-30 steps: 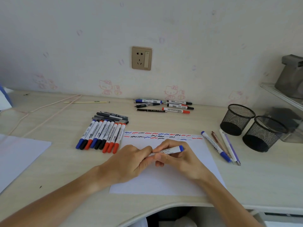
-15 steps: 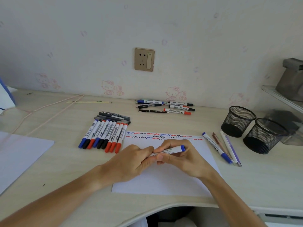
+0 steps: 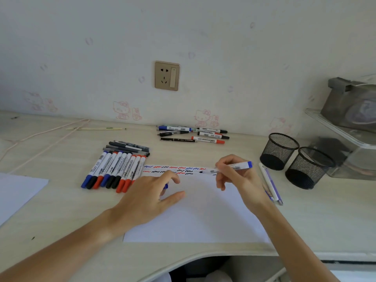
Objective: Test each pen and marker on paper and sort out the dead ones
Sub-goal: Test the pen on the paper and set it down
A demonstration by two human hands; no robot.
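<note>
Right now, in the head view, the right hand (image 3: 237,178) pinches an uncapped blue marker (image 3: 227,168), its dark tip pointing left at the paper (image 3: 195,216), level with the second row of squiggles (image 3: 173,169); whether the tip touches the sheet is unclear. The left hand (image 3: 150,198) rests on the paper with its fingers curled round a small blue piece, probably the cap (image 3: 166,186), mostly hidden.

Risks, as I judge them: a new stroke laid over the crowded squiggles could hide whether this marker writes at all. The cap could roll off if the left hand loosens. Putting the marker down in the wrong group would spoil the sorting, since a row of markers (image 3: 114,171) lies just left of the left hand, more pens (image 3: 193,135) lie beyond both hands near the wall, and a few pens (image 3: 271,184) sit under the right wrist, near two mesh cups (image 3: 293,157).

Barrels carry printed labels and barcodes, too small to read.
</note>
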